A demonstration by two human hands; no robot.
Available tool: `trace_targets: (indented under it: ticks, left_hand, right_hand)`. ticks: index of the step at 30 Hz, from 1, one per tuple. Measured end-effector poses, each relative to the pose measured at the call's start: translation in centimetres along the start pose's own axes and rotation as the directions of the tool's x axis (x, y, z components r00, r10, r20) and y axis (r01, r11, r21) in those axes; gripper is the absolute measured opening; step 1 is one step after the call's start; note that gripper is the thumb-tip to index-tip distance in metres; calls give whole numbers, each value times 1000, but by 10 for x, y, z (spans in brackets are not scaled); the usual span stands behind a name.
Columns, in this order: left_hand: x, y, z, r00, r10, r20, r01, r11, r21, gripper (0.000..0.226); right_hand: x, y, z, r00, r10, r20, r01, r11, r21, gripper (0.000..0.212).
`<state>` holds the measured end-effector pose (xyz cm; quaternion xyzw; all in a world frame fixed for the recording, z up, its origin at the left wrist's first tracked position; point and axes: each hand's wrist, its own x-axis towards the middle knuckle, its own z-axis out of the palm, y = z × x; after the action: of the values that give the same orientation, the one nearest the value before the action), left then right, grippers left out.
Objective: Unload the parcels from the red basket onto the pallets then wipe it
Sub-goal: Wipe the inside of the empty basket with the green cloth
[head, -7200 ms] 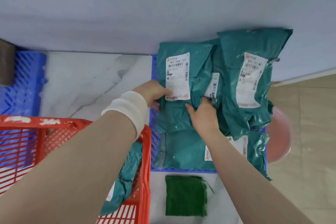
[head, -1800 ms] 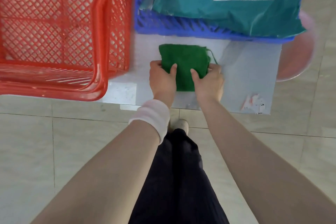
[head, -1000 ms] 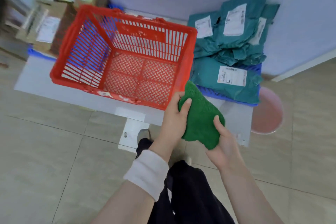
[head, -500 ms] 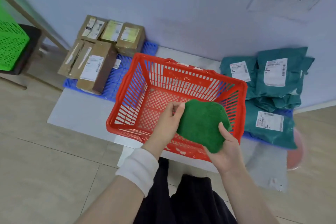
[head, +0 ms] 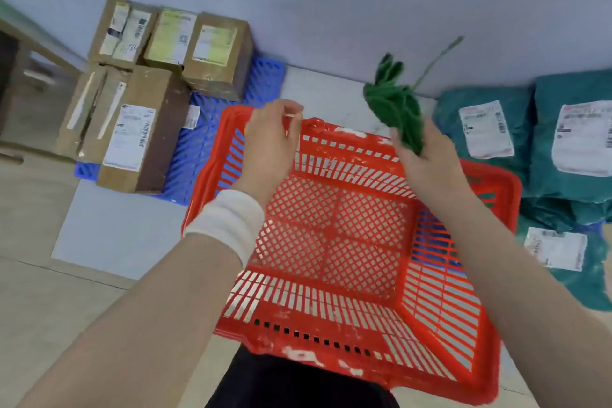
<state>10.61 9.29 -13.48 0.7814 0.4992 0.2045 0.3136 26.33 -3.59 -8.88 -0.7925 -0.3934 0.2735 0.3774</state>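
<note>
**Empty basket, cloth raised in the right hand**

Nearest the camera, dark trousers (head: 291, 384) show under the near rim of the red basket (head: 314, 301), which is streaked with white smears. The basket holds no parcels; only its bare mesh floor shows between the 2 forearms. A white wristband (head: 225, 225) wraps the left wrist.

Further in, the left hand (head: 271, 142) is at the basket's far rim with its fingers curled over the edge. The right hand (head: 427, 159) is above the far right side of the basket. It grips a bunched green cloth (head: 397, 109) that sticks up past its fingers and trails a loose thread.

Beyond, on the left, brown cardboard boxes (head: 142, 129) sit in 2 rows on a blue pallet (head: 231, 83). On the right, teal parcels (head: 490, 149) lie piled against the wall, with 3 white labels visible.
</note>
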Motion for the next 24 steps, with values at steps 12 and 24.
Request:
trace_targets:
  ticks: [12,24]
  left_hand:
    - [36,-33,47,919,390,-62,-289,771,568,26]
    - [33,-41,54,837,505,-210,-347,788,509,26]
  right_hand:
    - [47,33,82,956,-267,118,267,635,-725,38]
    - [107,32,88,957,229,179,-66,770,-635,41]
